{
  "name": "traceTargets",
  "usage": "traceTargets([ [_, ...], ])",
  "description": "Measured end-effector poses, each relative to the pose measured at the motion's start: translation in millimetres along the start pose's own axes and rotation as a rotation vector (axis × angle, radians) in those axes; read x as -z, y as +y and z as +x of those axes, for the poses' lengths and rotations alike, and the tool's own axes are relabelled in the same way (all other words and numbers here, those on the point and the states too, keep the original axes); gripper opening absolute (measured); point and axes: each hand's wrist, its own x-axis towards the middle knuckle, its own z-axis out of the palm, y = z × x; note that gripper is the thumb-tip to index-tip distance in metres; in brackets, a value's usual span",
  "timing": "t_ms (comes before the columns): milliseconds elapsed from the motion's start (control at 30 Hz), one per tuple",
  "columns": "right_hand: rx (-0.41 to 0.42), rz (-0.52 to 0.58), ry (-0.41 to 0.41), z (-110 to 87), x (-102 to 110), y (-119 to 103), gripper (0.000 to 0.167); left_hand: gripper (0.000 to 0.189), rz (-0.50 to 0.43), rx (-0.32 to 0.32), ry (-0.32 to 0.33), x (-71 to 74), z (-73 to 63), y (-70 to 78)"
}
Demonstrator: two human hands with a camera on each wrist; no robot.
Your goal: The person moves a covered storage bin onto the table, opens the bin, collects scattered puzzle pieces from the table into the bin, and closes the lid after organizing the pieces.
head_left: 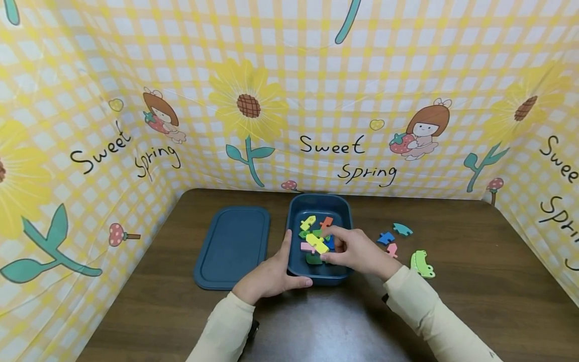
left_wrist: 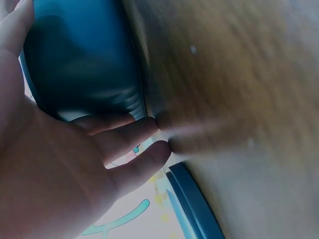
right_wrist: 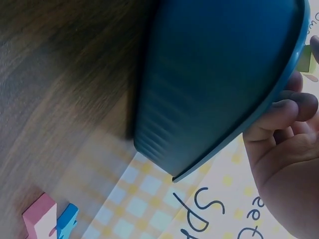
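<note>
A dark blue box (head_left: pixel 319 201) stands on the table with several coloured puzzle pieces inside, among them a small yellow piece (head_left: pixel 308 222), an orange piece (head_left: pixel 326 222), a pink piece (head_left: pixel 307 247) and a dark green piece (head_left: pixel 313 259). Over these, my right hand (head_left: pixel 350 249) pinches a yellow puzzle piece (head_left: pixel 317 243) between thumb and fingers; a yellow-green bit (right_wrist: pixel 305 60) shows beyond the rim in the right wrist view. My left hand (head_left: pixel 270 274) rests against the box's left side, its fingers fairly straight and its thumb by the front edge.
A dark blue lid (head_left: pixel 232 246) lies flat left of the box. To the right lie a teal piece (head_left: pixel 402 229), a blue piece (head_left: pixel 386 238), a pink piece (head_left: pixel 392 250) and a light green piece (head_left: pixel 421 264). A patterned cloth (head_left: pixel 289 100) rises behind the table.
</note>
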Motion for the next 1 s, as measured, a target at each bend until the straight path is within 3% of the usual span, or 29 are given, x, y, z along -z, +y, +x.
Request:
traceTargets([
  [300,0.027,-0.021,-0.026,-1.1,-0.8,-2.2,0.045,0.127,-0.003,0.000,-0.005,1.1,-1.1,1.0],
  [567,0.019,0.001,-0.105,-4.2,7.6,-5.9,0.045,0.127,-0.003,-0.009,-0.003,0.2,0.1,-1.2],
  [1000,0.037,0.053,-0.161,-8.6,16.0,3.1,0.044,0.127,-0.012,-0.026,-0.001,0.3,0.3,-1.9],
])
